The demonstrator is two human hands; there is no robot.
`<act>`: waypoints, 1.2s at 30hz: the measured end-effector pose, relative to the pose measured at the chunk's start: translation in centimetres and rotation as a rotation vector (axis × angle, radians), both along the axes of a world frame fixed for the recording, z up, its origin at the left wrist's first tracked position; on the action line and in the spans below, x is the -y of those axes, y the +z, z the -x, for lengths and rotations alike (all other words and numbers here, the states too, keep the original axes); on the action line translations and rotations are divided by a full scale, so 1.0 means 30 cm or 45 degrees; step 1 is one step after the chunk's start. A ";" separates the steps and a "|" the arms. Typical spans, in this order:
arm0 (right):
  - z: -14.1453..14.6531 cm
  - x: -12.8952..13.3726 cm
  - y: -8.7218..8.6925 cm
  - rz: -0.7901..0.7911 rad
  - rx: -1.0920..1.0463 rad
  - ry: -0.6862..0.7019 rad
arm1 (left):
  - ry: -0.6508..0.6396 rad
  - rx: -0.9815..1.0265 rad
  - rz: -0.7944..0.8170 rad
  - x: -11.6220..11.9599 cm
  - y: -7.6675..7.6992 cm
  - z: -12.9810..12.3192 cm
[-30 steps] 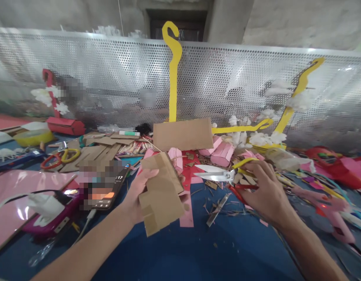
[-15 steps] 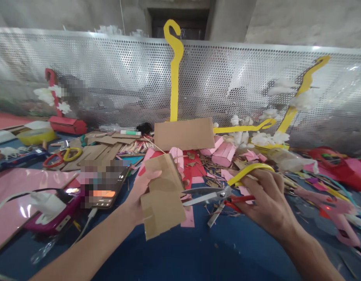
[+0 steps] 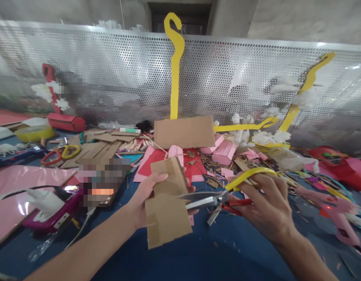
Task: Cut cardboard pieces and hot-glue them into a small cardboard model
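Observation:
My left hand (image 3: 145,197) grips a piece of brown cardboard (image 3: 168,226), thumb on top and fingers behind it. The piece has a fold or cut line across its middle, and its lower flap hangs toward me. In my right hand (image 3: 268,203) is a pair of scissors (image 3: 220,199) with one yellow and one red handle. Their blades are parted at the right edge of the cardboard, one passing over it near the line. Behind my hands stands a brown cardboard box (image 3: 184,132) with a tall yellow hook-shaped strip (image 3: 175,70) rising at its back.
A pink glue gun (image 3: 329,205) lies at right. On the left are a phone (image 3: 110,195), a purple power strip (image 3: 54,210) with cables, and red-and-yellow-handled scissors (image 3: 62,152). Cardboard scraps and pink paper boxes (image 3: 224,152) lie before a perforated metal panel (image 3: 124,78).
The cardboard and my left hand have shifted slightly right and down. The scissors' blades have closed a little and reach further over the cardboard's edge.

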State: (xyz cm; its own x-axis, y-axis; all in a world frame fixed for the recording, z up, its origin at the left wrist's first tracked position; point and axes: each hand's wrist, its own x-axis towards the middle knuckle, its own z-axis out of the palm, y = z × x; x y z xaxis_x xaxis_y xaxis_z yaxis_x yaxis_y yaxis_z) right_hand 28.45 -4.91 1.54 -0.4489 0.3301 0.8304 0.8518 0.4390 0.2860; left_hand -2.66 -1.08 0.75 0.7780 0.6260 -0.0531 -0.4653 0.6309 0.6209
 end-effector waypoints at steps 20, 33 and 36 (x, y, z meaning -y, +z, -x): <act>-0.023 -0.019 -0.002 0.097 -0.153 -0.112 | 0.449 -0.164 0.059 -0.014 0.039 -0.012; 0.193 0.016 -0.025 1.920 -1.428 0.696 | 0.696 -0.243 -0.204 -0.008 -0.019 -0.084; 0.213 0.026 -0.015 1.985 -1.432 0.722 | 0.768 -0.244 -0.279 -0.012 -0.035 -0.097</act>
State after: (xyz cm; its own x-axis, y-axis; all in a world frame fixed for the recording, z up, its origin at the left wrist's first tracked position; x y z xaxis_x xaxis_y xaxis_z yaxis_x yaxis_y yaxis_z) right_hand 22.05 -5.70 1.08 -0.3230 0.9454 -0.0442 0.0458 -0.0310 -0.9985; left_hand 0.26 -0.71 -0.29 0.2781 0.9603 0.0226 -0.5655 0.1446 0.8120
